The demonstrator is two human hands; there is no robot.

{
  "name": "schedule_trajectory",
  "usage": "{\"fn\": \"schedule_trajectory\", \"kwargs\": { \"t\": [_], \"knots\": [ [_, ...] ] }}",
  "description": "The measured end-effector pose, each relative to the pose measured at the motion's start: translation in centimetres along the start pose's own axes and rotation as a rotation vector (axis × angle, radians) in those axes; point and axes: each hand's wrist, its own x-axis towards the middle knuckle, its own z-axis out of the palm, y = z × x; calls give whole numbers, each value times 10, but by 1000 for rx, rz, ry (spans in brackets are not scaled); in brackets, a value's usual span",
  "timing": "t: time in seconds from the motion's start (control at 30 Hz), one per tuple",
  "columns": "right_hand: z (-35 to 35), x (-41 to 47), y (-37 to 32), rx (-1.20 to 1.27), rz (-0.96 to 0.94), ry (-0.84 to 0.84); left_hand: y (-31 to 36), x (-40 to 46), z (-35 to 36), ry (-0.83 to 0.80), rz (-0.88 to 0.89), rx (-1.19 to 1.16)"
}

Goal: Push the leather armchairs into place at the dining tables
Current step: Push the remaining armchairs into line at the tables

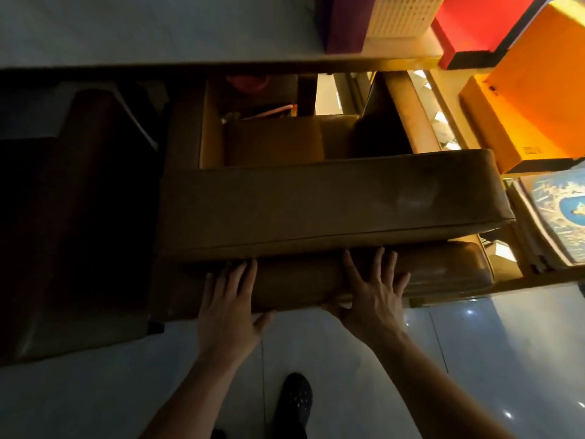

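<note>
At the far left a darker armchair point(79, 223) stands in shadow just beside the brown leather armchair point(332, 201), whose seat faces away under the edge of the table point(190, 63). The left hand point(226, 315) and right hand point(373, 299) press flat on the lower back of that chair, each grip spread apart and clamped on nothing. 1 dark shoe point(296, 397) rests on the pale tiled floor point(474, 359) below, and stacked orange boxes point(538, 99) sit to the right.

Open pale floor point(348, 391) lies from 4 to 8 o'clock, crossed only by a dark shoe point(296, 396) at 6. The brown armchair point(332, 204) fills the centre, wedged between a darker chair point(79, 217) at 9 o'clock and a shelf point(519, 223) at 3, with the table edge point(221, 63) closing 12 o'clock.
</note>
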Motion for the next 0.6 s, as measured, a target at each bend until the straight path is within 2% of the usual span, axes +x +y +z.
{"fn": "schedule_trajectory", "kwargs": {
  "t": [0.3,0.6],
  "knots": [
    [11,-2,-1,-3,-14,122,-9,2,9,54,-10,36],
    [29,-35,-21,4,-26,94,-34,-35,13,79,-18,38]
  ]
}}
